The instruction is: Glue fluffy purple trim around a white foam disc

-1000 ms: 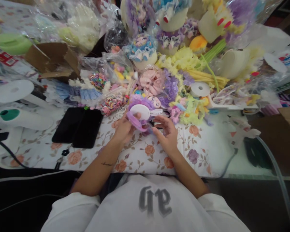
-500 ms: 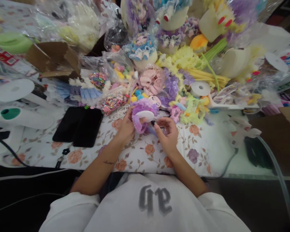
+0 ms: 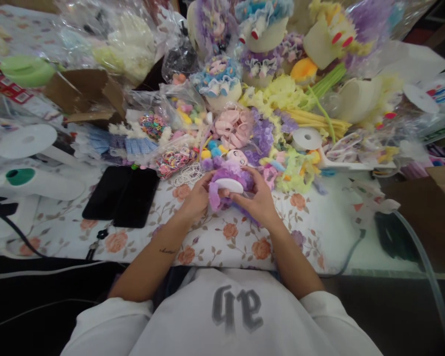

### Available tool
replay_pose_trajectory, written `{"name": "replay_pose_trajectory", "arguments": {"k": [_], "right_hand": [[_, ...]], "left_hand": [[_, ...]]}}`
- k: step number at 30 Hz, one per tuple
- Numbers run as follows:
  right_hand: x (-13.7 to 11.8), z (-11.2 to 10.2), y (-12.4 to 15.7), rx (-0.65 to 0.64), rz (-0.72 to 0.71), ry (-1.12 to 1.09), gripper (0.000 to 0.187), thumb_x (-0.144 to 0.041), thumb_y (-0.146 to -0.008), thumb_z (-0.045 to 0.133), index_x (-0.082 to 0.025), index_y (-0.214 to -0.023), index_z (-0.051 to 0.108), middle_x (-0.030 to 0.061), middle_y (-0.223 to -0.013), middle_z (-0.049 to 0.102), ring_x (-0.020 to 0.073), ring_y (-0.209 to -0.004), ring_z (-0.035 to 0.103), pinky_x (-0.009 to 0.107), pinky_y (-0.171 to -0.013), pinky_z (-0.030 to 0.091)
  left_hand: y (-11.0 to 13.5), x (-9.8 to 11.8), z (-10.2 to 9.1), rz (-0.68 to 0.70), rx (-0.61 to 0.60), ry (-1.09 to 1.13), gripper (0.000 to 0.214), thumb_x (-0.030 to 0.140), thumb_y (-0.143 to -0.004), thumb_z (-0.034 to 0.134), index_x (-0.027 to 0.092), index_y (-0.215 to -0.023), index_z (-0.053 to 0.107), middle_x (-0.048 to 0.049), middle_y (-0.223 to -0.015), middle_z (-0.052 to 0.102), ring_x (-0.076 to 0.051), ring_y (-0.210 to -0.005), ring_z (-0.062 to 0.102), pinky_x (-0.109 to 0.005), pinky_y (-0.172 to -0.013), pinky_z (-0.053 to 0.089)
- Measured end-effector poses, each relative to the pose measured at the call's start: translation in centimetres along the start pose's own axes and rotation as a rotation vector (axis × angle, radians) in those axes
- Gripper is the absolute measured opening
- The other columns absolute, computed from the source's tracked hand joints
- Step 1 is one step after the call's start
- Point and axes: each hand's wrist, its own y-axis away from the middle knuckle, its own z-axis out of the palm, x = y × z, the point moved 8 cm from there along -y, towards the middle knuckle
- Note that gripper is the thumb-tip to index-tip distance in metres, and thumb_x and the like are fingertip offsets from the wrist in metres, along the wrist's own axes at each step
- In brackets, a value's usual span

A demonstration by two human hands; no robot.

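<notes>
Both my hands hold a small purple fuzzy craft piece (image 3: 228, 184) with a white oval base, just above the floral tablecloth (image 3: 222, 237). My left hand (image 3: 195, 200) grips its left side, where a purple fuzzy strip hangs down. My right hand (image 3: 257, 200) closes over its right and lower side, fingers touching the white base. A small doll face (image 3: 237, 157) lies just behind the piece, among pink and purple trimmings.
Two black phones (image 3: 122, 193) lie to the left. Farther left stand white spools (image 3: 25, 141) and a white tool with a green cap (image 3: 29, 180). Heaps of bagged beads, frilly doll cups and yellow-green stems (image 3: 319, 118) crowd the back. A clear hose (image 3: 419, 257) curves at right.
My right hand has moved left onto the purple piece, which both hands now grip. The piece has turned so its white base faces more toward me and sits slightly lower.
</notes>
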Motion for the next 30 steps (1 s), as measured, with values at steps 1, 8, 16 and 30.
{"name": "replay_pose_trajectory", "arguments": {"k": [1, 8, 16, 30], "right_hand": [[0.3, 0.0, 0.1, 0.015, -0.004, -0.004, 0.060, -0.034, -0.072, 0.079, -0.026, -0.127, 0.057, 0.0072, -0.131, 0.063, 0.0290, -0.123, 0.058, 0.046, -0.105, 0.047], [0.3, -0.1, 1.1, 0.109, -0.193, 0.142, 0.051, -0.028, -0.078, 0.070, -0.027, -0.128, 0.058, 0.0071, -0.129, 0.066, 0.0277, -0.122, 0.060, 0.048, -0.107, 0.047], [-0.3, 0.2, 1.6, 0.059, -0.232, 0.078, 0.055, -0.034, -0.082, 0.071, -0.030, -0.134, 0.054, 0.0057, -0.132, 0.065, 0.0274, -0.122, 0.061, 0.046, -0.106, 0.048], [1.1, 0.3, 1.1, 0.083, -0.076, -0.067, 0.061, -0.037, -0.078, 0.076, -0.028, -0.134, 0.053, 0.0089, -0.137, 0.057, 0.0277, -0.125, 0.055, 0.044, -0.105, 0.048]], "left_hand": [[-0.1, 0.0, -0.1, 0.030, -0.013, -0.050, 0.056, 0.029, -0.058, 0.088, 0.020, -0.109, 0.068, -0.0040, -0.091, 0.073, -0.021, -0.081, 0.070, -0.029, -0.066, 0.056], [-0.3, 1.9, -1.0, 0.341, 0.036, -0.490, 0.063, 0.030, -0.060, 0.088, 0.021, -0.119, 0.067, -0.0121, -0.137, 0.059, -0.030, -0.131, 0.052, -0.046, -0.114, 0.037], [0.7, 3.3, 0.5, 0.272, -0.115, -0.373, 0.081, 0.030, -0.055, 0.091, 0.021, -0.129, 0.059, -0.0109, -0.128, 0.063, -0.025, -0.108, 0.063, -0.033, -0.092, 0.053], [0.3, 0.8, -0.6, 0.164, 0.002, -0.301, 0.060, 0.031, -0.061, 0.086, 0.020, -0.116, 0.064, -0.0042, -0.099, 0.070, -0.020, -0.084, 0.065, -0.033, -0.077, 0.054]]}}
